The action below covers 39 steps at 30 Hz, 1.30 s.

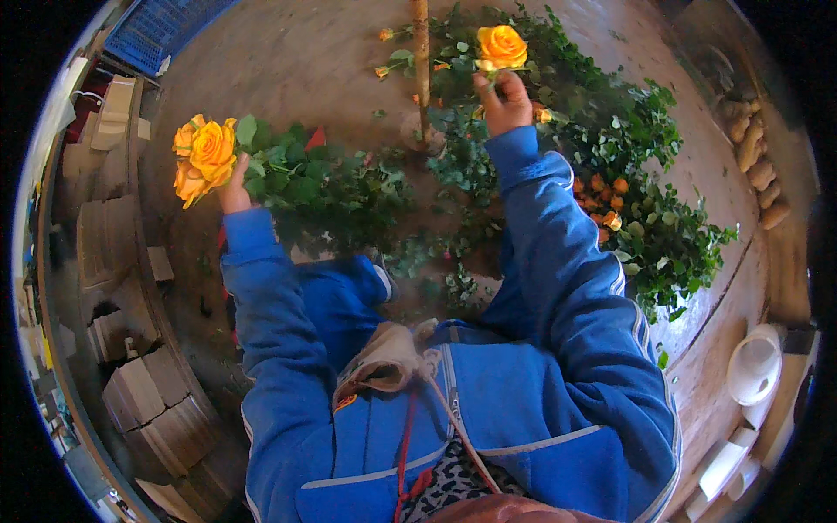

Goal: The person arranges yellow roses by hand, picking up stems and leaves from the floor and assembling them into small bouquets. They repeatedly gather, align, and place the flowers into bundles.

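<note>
My left hand (234, 188), out to the left, is closed around a small bunch of yellow-orange roses (212, 150). Their leafy stems (292, 170) stretch to the right of the hand. At the upper middle, my right hand (507, 106) pinches a single open yellow rose (502, 47) just below its bloom. Green rose foliage (602, 96) lies behind and to the right of that hand. Below it, beside my right forearm, sits a cluster of orange roses (602, 202) among leaves.
A rusty upright pole (422, 70) stands between my hands. Cardboard pieces (144, 388) line the left side, with a blue plastic crate (161, 35) at the far left. Along the right are a white roll (755, 366) and several brown lumpy objects (751, 144). Loose leaves litter the floor.
</note>
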Available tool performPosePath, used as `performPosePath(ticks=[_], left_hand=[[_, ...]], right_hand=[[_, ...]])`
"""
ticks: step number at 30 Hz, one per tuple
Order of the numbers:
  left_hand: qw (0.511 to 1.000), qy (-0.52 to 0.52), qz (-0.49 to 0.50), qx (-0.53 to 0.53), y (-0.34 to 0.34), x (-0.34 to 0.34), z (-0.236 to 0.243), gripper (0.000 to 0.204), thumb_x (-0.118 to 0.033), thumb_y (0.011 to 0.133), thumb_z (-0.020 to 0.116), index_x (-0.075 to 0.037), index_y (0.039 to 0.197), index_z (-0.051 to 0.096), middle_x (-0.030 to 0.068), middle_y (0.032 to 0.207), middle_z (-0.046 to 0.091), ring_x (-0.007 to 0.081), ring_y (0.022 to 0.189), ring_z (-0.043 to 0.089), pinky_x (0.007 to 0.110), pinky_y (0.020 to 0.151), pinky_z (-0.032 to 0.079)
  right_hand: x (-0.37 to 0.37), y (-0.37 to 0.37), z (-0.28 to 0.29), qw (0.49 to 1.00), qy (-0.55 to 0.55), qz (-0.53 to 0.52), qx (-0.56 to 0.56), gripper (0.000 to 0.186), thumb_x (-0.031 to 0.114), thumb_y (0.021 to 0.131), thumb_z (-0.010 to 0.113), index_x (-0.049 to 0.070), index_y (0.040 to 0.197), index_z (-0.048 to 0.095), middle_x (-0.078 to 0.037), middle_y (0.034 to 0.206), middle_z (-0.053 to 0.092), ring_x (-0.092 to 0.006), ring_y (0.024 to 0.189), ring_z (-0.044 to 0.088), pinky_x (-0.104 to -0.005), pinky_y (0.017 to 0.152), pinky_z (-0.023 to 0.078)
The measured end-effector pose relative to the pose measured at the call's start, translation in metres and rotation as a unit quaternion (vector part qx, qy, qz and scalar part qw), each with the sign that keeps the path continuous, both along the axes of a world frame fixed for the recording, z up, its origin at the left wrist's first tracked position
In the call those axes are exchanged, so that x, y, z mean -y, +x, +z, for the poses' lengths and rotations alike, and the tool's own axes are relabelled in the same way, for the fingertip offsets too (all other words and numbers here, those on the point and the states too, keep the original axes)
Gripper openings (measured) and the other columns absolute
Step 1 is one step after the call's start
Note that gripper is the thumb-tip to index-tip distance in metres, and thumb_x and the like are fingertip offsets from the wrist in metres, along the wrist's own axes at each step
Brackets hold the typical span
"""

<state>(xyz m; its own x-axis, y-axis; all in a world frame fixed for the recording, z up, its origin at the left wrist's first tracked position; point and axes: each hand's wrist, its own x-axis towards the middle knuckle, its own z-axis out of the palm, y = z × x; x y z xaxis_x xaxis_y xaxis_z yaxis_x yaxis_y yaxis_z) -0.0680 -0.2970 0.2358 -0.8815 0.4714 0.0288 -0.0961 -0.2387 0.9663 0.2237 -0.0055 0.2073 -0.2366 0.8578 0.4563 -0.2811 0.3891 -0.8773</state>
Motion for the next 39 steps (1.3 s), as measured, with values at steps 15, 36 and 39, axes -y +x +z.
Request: performPosePath(ticks=[15,36,39], left_hand=[[0.996,-0.038,-0.001,-0.078,0.043,-0.016,0.015,0.041,-0.010,0.072,0.067,0.002,0.109,0.054,0.0067,0.108,0.055,0.0173,0.097,0.052,0.029,0.084,0.041],[0.975,0.015,-0.177,0.135,0.065,-0.068,-0.002,0.043,-0.010,0.074,0.064,-0.001,0.113,0.050,0.0055,0.110,0.054,0.0177,0.101,0.050,0.031,0.088,0.039],[0.974,0.056,-0.219,-0.033,0.077,-0.091,-0.014,0.048,-0.017,0.078,0.062,-0.003,0.121,0.045,0.0081,0.115,0.052,0.0219,0.104,0.052,0.034,0.085,0.044]], right_hand=[[0.010,-0.060,-0.001,0.959,0.027,-0.068,0.272,0.026,0.028,0.077,0.062,0.009,0.093,0.058,-0.013,0.076,0.062,-0.0306,0.072,0.059,-0.0365,0.066,0.047],[-0.048,0.154,0.129,0.715,0.283,-0.167,0.618,0.055,0.031,0.079,0.059,0.015,0.127,0.038,-0.017,0.122,0.043,-0.0330,0.108,0.046,-0.0377,0.087,0.043],[-0.023,0.108,0.094,0.885,0.210,0.055,0.411,0.064,0.033,0.076,0.065,0.013,0.129,0.036,-0.014,0.125,0.043,-0.0263,0.112,0.045,-0.0378,0.088,0.043]])
